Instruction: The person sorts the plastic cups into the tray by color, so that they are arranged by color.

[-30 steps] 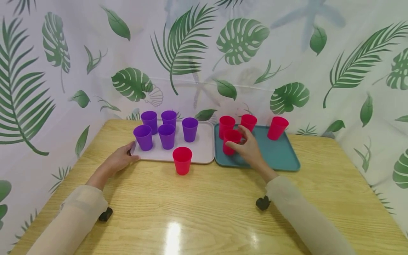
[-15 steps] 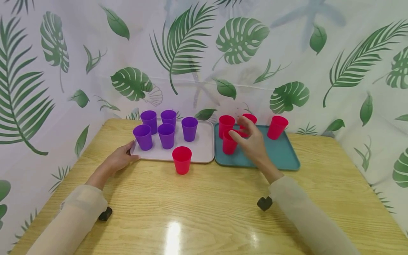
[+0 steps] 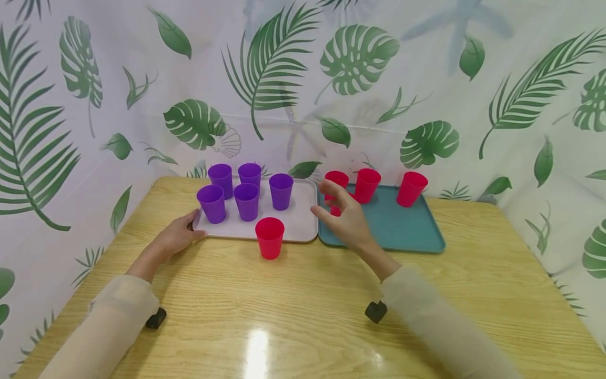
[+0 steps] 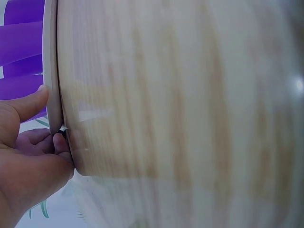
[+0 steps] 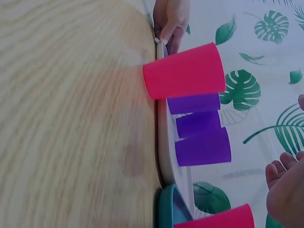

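Observation:
My left hand point(image 3: 177, 235) grips the left front corner of a white tray point(image 3: 300, 223); the left wrist view has its thumb point(image 4: 35, 102) at the rim and fingers curled below. Several upright purple cups point(image 3: 281, 192) stand on that tray. My right hand point(image 3: 349, 218), fingers spread and holding nothing, hovers over the left part of a teal tray point(image 3: 407, 231). It partly hides two red cups there, one nearer point(image 3: 334, 211) and one behind point(image 3: 337, 177). Against the white tray's front edge stands a single red cup point(image 3: 270, 239), on the table.
Two more red cups stand farther back on the teal tray, one in the middle point(image 3: 367, 186) and one at the right point(image 3: 411, 189). Both trays sit side by side near the far edge of the wooden table point(image 3: 303, 305). Behind hangs a leaf-patterned cloth point(image 3: 284, 68).
My right hand has come away from the front red cup on the teal tray and shifted left, its fingers spread. My left hand keeps its place on the white tray.

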Action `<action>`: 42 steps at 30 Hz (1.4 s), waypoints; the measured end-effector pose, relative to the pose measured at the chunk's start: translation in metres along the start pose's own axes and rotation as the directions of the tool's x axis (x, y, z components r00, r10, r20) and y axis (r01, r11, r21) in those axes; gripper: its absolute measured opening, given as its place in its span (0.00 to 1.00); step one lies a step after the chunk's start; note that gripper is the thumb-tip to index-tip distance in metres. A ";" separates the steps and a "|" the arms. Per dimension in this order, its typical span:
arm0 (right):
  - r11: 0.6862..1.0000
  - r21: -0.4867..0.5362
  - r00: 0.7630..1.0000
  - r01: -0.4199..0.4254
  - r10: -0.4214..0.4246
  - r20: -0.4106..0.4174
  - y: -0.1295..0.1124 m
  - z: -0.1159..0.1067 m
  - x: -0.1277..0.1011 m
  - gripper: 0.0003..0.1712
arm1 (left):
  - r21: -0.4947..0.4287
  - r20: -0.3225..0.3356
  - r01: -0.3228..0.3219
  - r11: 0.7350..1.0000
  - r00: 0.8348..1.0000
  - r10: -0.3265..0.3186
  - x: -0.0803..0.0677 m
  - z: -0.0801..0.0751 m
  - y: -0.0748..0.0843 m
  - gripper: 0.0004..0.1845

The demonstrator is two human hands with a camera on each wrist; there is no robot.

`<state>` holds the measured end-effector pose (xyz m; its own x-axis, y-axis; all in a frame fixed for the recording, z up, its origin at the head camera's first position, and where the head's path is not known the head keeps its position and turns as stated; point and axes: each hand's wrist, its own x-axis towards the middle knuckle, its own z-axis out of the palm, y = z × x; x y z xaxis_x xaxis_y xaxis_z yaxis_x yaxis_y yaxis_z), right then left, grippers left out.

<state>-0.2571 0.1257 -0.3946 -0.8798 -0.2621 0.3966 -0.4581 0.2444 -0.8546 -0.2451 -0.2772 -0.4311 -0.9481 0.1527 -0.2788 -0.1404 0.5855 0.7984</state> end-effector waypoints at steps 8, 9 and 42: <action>0.999 0.037 0.997 0.005 -0.008 0.070 -0.003 0.021 -0.003 0.39 | 0.019 -0.003 -0.008 1.000 1.000 0.008 0.000 -0.001 0.000 0.44; 0.999 0.045 0.997 0.003 -0.007 0.078 -0.003 0.023 -0.004 0.39 | 0.020 -0.002 -0.007 1.000 1.000 0.007 -0.001 -0.001 0.000 0.44; 0.984 -0.003 0.946 -0.177 0.171 0.276 0.006 0.086 -0.010 0.44 | 0.017 -0.003 0.007 1.000 1.000 -0.007 -0.001 -0.001 0.002 0.43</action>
<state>-0.2401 0.0493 -0.4331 -0.8754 -0.4636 0.1372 -0.2959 0.2895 -0.9103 -0.2449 -0.2765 -0.4289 -0.9479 0.1464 -0.2831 -0.1423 0.6002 0.7871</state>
